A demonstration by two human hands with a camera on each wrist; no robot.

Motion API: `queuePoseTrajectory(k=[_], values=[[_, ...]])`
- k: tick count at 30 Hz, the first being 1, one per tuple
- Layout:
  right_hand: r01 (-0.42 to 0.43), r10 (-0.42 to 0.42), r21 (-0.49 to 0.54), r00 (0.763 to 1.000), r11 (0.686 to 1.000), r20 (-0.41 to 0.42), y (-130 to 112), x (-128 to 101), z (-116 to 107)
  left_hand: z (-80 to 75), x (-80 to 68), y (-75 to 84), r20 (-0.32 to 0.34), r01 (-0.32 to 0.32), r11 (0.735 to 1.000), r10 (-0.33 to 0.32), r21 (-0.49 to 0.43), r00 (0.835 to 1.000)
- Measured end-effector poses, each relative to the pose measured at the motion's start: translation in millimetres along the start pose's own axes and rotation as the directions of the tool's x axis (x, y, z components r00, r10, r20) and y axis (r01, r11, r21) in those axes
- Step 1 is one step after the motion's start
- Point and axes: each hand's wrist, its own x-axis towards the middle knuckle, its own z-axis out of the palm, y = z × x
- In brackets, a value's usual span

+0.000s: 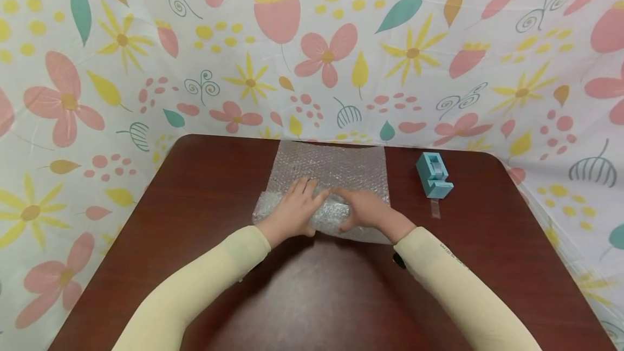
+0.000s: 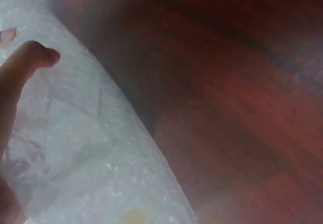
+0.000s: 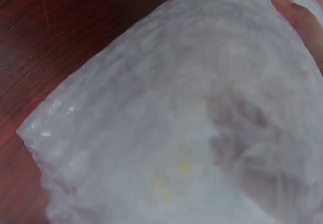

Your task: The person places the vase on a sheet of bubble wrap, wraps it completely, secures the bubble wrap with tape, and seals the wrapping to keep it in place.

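Here the dark wooden desk (image 1: pixel 205 188) spreads beneath both hands, backed by a flowered cloth (image 1: pixel 97 69). A bubble wrap sheet (image 1: pixel 336 164) lies flat just beyond the fingers, its near end rolled into a bundle (image 1: pixel 331 214) under them. The left hand (image 1: pixel 292 210) curls over the roll's left part, the right hand (image 1: pixel 365 209) over its right, fingertips meeting. Right of the right fingers, apart, stands a blue tape dispenser (image 1: pixel 433 175).

Head view bright, even, sharp; my arms cast soft shadows on the surface (image 1: pixel 205 188), w/ faint sheen near me. Both wrist views blurred, too close.
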Motion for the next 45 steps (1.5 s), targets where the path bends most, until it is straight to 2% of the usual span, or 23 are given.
queuePoseTrajectory(k=[4, 9, 16, 29, 32, 34, 36, 40, 43, 45], values=[[0.005, -0.007, 0.057, 0.999, 0.998, 0.036, 4.1, 2.5, -2.5, 0.7, 5.0, -5.2, 0.034, -0.017, 0.999, 0.019, -0.046, 0.999], [0.000, -0.008, 0.101, 0.996, 0.995, 0.084, 7.1, 6.3, -7.3, -0.5, 7.8, -7.9, 0.074, 0.000, 0.996, 0.006, -0.091, 0.997], [-0.005, -0.003, 0.089, 0.996, 0.996, 0.094, 11.0, 9.3, -7.3, -1.4, 11.1, -9.4, 0.072, 0.008, 0.993, 0.000, -0.117, 0.997], [-0.016, 0.005, 0.088, 0.993, 0.996, 0.119, 12.6, 9.7, -8.2, -2.2, 14.9, -9.7, 0.120, 0.033, 0.990, -0.016, -0.138, 0.993], [-0.014, 0.013, 0.011, 0.998, 1.000, 0.056, 8.4, 4.8, -5.7, -1.4, 16.6, -10.0, 0.137, 0.036, 0.989, -0.017, -0.140, 0.990], [-0.011, 0.010, -0.087, 1.000, 0.996, -0.020, 3.9, -0.4, -2.1, -1.3, 17.7, -10.5, 0.146, 0.037, 0.990, -0.017, -0.134, 0.989], [-0.016, -0.008, -0.202, 0.994, 0.979, -0.114, -1.9, -8.1, 1.9, -1.7, 18.8, -11.1, 0.158, 0.039, 0.990, -0.017, -0.132, 0.987], [-0.058, -0.069, -0.390, 0.951, 0.919, -0.303, -14.1, -24.2, 10.8, -3.9, 21.3, -12.3, 0.186, 0.041, 0.989, -0.014, -0.143, 0.982], [-0.124, -0.083, -0.456, 0.910, 0.881, -0.407, -24.4, -33.3, 19.9, -5.9, 24.1, -13.5, 0.203, 0.044, 0.988, -0.013, -0.151, 0.979], [-0.161, -0.084, -0.481, 0.890, 0.862, -0.448, -31.1, -38.6, 29.0, -7.0, 26.4, -14.8, 0.208, 0.043, 0.988, -0.012, -0.149, 0.978]])
